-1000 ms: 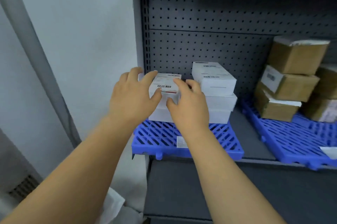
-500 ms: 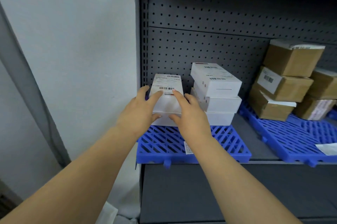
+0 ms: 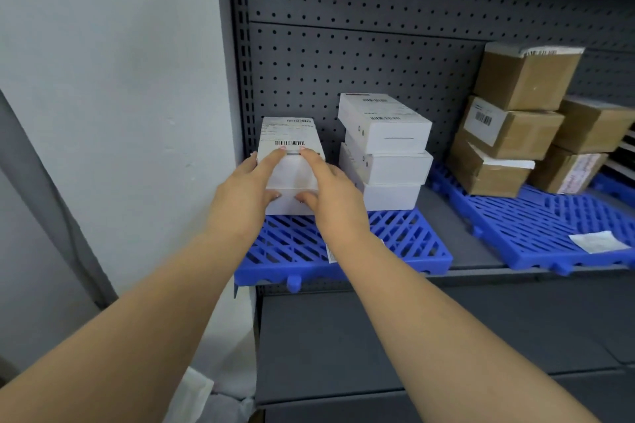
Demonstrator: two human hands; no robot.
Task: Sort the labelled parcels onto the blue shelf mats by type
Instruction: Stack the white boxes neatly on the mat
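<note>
Both hands grip the white parcel (image 3: 290, 154) at its near end: the left hand (image 3: 240, 197) wraps its left edge, the right hand (image 3: 330, 195) its right edge, forefingers on the label. The parcel sits on another white box at the back left of the left blue mat (image 3: 395, 243), beside a three-box white stack (image 3: 385, 151). The mat's front strip lies bare; brown boxes (image 3: 515, 120) occupy the right mat (image 3: 536, 226).

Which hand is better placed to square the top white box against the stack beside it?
Left hand: it lies on the top white box's outer side, away from the three-box stack; the right hand sits between them.
</note>
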